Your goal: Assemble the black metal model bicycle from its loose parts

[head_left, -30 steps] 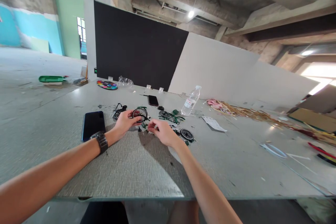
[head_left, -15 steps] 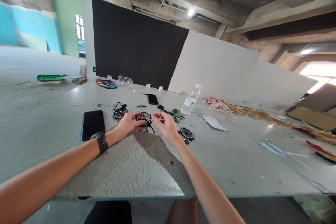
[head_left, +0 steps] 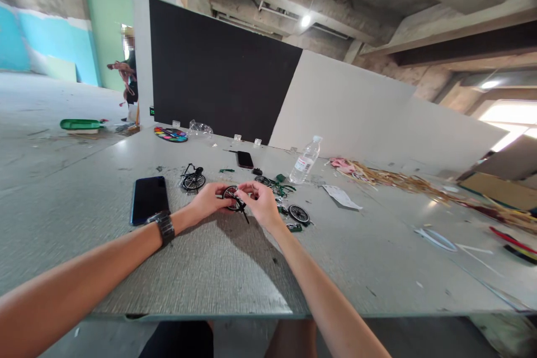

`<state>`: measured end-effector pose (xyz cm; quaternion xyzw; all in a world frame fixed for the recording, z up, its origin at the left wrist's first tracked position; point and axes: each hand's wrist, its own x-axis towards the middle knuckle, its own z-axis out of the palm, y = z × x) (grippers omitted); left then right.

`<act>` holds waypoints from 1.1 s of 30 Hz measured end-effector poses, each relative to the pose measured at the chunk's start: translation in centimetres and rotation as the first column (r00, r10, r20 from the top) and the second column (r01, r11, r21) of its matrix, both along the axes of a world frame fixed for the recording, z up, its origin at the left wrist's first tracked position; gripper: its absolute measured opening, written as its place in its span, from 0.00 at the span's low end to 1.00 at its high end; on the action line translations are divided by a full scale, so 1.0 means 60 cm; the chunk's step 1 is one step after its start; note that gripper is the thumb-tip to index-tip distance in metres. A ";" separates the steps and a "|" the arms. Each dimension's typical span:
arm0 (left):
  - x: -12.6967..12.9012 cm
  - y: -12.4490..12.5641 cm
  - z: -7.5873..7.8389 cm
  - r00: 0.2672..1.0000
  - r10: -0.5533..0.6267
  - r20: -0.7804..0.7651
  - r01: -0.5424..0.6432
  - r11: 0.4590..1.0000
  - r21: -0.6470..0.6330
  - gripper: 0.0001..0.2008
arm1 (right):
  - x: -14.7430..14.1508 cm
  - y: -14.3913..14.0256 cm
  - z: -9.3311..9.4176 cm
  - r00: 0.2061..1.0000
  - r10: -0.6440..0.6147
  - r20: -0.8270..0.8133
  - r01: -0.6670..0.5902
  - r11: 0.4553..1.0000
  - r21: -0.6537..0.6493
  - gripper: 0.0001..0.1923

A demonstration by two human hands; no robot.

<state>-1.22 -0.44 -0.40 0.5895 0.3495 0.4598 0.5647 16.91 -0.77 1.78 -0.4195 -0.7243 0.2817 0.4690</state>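
- the left hand is pinching the small spoked wheel in a closed grip, just above the counter.
- the right hand is closing its fingertips on the same wheel, where a thin black rod is sticking out.
- 2 more wheels are lying near; an elbow swing could be scattering them.
- squeezing may be bending the spokes.

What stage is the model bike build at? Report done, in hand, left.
Done: nothing looks finished; one wheel assembly lies apart by the phone. In hand: left hand and right hand together hold a small spoked wheel. Left: the green frame parts and another loose wheel lie unjoined on the table.
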 end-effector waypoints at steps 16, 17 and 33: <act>0.002 -0.001 0.000 0.999 -0.026 0.028 0.026 1.000 -0.013 0.15 | 0.005 0.001 0.001 0.998 -0.035 0.043 0.035 0.999 -0.007 0.11; 0.002 -0.001 -0.001 0.999 -0.023 0.027 0.024 1.000 -0.013 0.14 | 0.005 0.001 0.001 0.998 -0.034 0.044 0.035 0.999 -0.008 0.12; 0.002 -0.002 0.003 0.999 -0.032 0.009 0.032 0.999 0.008 0.13 | 0.007 0.001 0.003 0.996 -0.052 0.077 0.053 0.999 -0.009 0.12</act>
